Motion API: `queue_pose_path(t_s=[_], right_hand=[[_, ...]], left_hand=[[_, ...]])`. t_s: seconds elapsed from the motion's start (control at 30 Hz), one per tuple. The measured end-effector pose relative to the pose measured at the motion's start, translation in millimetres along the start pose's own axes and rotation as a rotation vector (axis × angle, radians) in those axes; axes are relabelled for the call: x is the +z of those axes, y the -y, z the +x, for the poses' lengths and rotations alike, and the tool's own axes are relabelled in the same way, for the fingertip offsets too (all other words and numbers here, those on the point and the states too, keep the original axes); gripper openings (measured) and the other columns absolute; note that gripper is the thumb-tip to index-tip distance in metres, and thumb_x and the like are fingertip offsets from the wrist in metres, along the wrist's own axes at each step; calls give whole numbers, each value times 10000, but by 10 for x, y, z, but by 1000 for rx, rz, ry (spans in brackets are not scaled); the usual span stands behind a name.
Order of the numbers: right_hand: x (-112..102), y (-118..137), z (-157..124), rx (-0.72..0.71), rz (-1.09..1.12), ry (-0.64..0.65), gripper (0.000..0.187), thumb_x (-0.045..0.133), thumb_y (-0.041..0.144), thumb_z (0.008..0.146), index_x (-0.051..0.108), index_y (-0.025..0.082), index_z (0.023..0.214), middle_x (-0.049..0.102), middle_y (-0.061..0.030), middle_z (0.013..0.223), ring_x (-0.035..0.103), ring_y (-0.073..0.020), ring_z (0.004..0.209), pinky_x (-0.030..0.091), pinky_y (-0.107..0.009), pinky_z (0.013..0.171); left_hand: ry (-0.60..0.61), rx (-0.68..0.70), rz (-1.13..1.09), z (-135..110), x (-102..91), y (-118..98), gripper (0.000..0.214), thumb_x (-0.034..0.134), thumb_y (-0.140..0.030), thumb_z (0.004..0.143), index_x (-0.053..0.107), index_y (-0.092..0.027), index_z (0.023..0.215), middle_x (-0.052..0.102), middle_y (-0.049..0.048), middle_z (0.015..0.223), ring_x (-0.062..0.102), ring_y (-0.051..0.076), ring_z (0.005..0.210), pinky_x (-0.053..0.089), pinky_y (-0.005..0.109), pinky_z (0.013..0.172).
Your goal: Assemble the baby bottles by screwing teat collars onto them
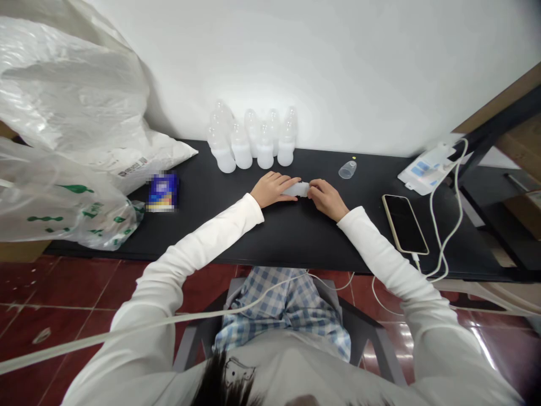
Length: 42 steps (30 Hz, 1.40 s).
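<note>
Bulky plastic bags [71,84] crowd the left end of the worktop [296,242], the lower one overhanging its front edge. A blurred blue packet [163,192] lies just beside them. A stretch of black surface runs from there to the left hand [270,190]. Behind the hands, white bottles with clear tops [265,155] stand clustered near the back edge, close to the wall [338,67].

In the middle, well in from the front edge, is a small white bottle [292,190], lying sideways between the hands. The left fingers are narrowed around its left part, thumb below. The right hand [327,198] has its fingers bunched at the other end; I cannot tell whether they grip it.

Open surface lies in front of both hands. Rightward, a clear cap [347,170] sits towards the back edge. Farther right, a white-and-blue package [425,169], a phone [404,224] and a looping white cable [459,214] narrow the room, the cable dropping over the front edge.
</note>
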State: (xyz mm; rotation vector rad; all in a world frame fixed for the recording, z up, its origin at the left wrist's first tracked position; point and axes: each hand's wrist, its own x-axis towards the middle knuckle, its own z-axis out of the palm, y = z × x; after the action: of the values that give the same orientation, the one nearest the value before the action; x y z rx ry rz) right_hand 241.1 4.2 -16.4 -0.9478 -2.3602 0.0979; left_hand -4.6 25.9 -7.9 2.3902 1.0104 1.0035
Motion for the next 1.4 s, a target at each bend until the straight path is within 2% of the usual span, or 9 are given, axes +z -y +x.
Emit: queue_pose_path(t_s=[0.27,0.5,0.77,0.83,0.9,0.97,1.03,1.2,1.4], right_hand=[[-51,-3,-3,1,64,-11,286,403,315,1020,674,272,941,704,-103,1120,638,-252,1103,528,-487,994],[-31,36,14,194,260,-73,354,522,531,966,639,273,1179,718,-77,1079,684,-245,954,556,-407,859],[-26,1,59,273,-48,47,678,204,522,1049,544,222,545,550,-48,574,531,-194,641,420,-423,852],[-76,19,60,280,-91,75,662,184,507,1052,616,217,643,630,-65,661,573,-219,719,406,-441,871],[-123,32,60,262,-105,79,561,244,530,1039,689,200,952,702,-91,853,613,-250,834,411,-450,881],[-153,29,61,204,-85,82,545,387,593,989,582,179,1283,702,-126,1075,628,-282,960,430,-452,892],[-160,18,60,119,-55,109,639,509,617,930,480,189,1403,661,-148,1234,619,-308,1065,448,-457,906],[-121,31,46,90,-15,125,445,484,512,971,549,230,1310,689,-123,1178,636,-285,1003,465,-440,892],[-59,138,84,293,52,47,587,313,678,976,652,204,908,657,-46,740,586,-202,692,416,-377,792]], left_hand=[[-40,-3,17,-15,-9,-28,506,756,-598,746,728,-276,1134,735,97,948,660,272,872,450,378,886],[-8,16,79,-28,-32,-19,488,742,-602,763,711,-292,1138,733,104,1073,659,299,977,432,400,922],[20,162,263,-48,49,-52,535,611,-628,873,661,-247,1245,726,116,1086,671,278,1005,427,390,896],[25,203,364,-53,57,-40,571,554,-637,907,644,-211,1277,728,126,1071,676,268,974,432,384,863],[16,217,442,-58,52,-22,597,520,-640,925,633,-187,1297,730,132,1067,677,263,952,433,380,839],[-3,212,488,-64,42,-7,602,508,-638,933,625,-184,1311,731,130,1074,677,258,945,430,376,828],[-21,204,506,-70,32,0,596,508,-633,936,620,-190,1318,732,126,1081,676,255,946,428,372,827],[-19,217,501,-78,27,-2,583,517,-629,934,620,-195,1308,733,123,1093,678,251,957,432,369,832],[-26,318,494,-78,42,-1,505,548,-547,951,593,-243,1352,723,115,1166,674,249,1057,448,399,931]])
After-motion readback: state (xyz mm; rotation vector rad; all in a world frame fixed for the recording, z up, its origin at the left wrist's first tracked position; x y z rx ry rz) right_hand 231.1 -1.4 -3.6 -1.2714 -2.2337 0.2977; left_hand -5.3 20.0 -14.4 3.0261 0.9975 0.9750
